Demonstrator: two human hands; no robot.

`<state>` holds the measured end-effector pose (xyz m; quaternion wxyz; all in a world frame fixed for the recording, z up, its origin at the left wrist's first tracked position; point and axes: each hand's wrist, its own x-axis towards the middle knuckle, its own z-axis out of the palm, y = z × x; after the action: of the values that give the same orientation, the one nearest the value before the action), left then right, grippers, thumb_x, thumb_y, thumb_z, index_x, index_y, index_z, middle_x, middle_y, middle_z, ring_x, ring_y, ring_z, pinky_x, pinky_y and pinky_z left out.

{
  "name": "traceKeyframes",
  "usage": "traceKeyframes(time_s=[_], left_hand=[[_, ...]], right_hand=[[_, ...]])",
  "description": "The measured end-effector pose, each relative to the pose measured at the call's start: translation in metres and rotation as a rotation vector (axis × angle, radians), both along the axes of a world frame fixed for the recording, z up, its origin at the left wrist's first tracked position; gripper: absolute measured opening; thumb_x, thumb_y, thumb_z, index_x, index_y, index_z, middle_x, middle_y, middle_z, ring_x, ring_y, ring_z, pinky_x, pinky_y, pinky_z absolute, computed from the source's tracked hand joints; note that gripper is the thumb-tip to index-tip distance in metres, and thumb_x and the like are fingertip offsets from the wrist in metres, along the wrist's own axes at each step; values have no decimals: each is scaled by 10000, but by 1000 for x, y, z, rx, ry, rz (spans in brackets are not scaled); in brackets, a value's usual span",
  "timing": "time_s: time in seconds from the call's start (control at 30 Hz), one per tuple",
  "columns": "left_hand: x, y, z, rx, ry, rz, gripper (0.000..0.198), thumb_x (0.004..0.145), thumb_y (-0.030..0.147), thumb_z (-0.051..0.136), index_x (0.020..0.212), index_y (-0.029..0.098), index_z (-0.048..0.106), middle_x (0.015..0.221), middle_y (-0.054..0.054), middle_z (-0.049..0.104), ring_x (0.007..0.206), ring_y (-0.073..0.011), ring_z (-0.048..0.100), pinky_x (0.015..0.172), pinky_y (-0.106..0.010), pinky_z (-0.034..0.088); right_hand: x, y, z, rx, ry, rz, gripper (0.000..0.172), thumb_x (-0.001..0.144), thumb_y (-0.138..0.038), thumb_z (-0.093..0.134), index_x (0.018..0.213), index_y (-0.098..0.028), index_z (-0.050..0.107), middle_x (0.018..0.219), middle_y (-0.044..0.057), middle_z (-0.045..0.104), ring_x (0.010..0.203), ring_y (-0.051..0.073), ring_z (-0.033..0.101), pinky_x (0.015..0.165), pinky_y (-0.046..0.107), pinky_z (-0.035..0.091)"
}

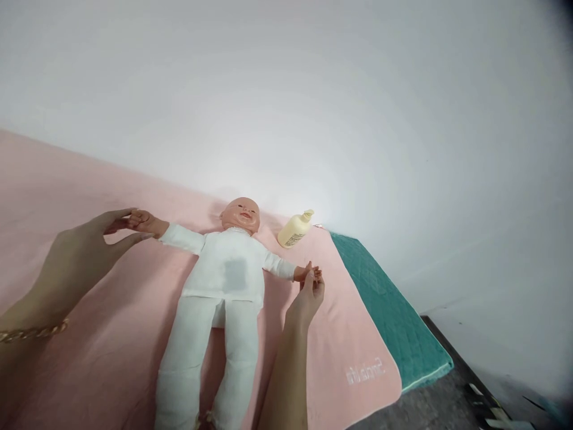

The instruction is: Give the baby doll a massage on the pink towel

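Observation:
A baby doll [230, 263] in a white cloth body lies on its back on a pink blanket [353, 322], its arms spread wide. My left hand [87, 248], with a gold chain bracelet [40, 330] at the wrist, grips the doll's hand [147, 222] on the left between thumb and fingers. On the other side, my right hand [308, 298] pinches the doll's other hand [308, 272]. A grey square patch [235, 273] shows on the doll's chest. Its feet are partly cut off by the bottom edge.
A pale yellow pump bottle [294, 230] stands beside the doll's head, on the right. The blanket lies over a green quilted pad [389, 304]. Behind everything rises a white wall [286, 107]. Dark floor [430, 406] and some blurred items [492, 409] show at the lower right.

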<state>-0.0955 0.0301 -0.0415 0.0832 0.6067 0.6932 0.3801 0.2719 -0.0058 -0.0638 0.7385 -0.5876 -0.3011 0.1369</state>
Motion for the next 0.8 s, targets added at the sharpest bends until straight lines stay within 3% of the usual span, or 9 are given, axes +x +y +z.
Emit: traceKeyframes(time_s=[0.07,0.2,0.33,0.53,0.67,0.8], left_hand=[[7,-3,0,71,-55,-21,771,892,721,335,1311,140,620,1154,-71,708,1117,-315,662,803,-484,513],[28,-10,4,73,-201,-26,602,852,667,504,1253,250,672,1175,11,721,1090,-302,681,888,-484,555],[49,-17,-1,259,-193,-219,506,895,603,468,1172,242,690,1162,41,724,1048,-241,694,919,-438,546],[73,-20,-9,508,56,-457,335,993,435,460,1006,253,741,975,16,773,865,-185,730,759,-329,587],[82,-15,-15,713,73,-652,142,975,272,597,1040,218,711,1026,-9,770,975,-186,713,872,-316,556],[84,-10,-26,689,82,-766,151,969,224,594,1050,271,712,1130,19,742,1112,-197,662,981,-335,503]], right_hand=[[-11,-3,9,20,38,-31,487,858,-461,636,1217,-136,583,1324,148,624,1233,241,607,1062,430,485],[-30,-6,22,116,-33,20,434,855,-395,672,1195,-134,603,1263,145,668,1210,247,632,1062,443,482],[-41,-8,20,220,-201,132,330,878,-306,660,1168,-150,638,1216,126,685,1142,252,676,1021,458,510],[-51,-14,20,267,-724,384,311,879,-179,681,1184,-242,673,1126,72,725,1072,213,684,933,404,566],[-62,-13,22,300,-953,495,286,910,-183,661,1186,-259,678,1104,70,737,1033,198,682,882,384,581],[-69,-11,22,293,-1064,516,254,934,-197,648,1175,-271,676,1101,44,749,1009,180,674,917,385,552]])
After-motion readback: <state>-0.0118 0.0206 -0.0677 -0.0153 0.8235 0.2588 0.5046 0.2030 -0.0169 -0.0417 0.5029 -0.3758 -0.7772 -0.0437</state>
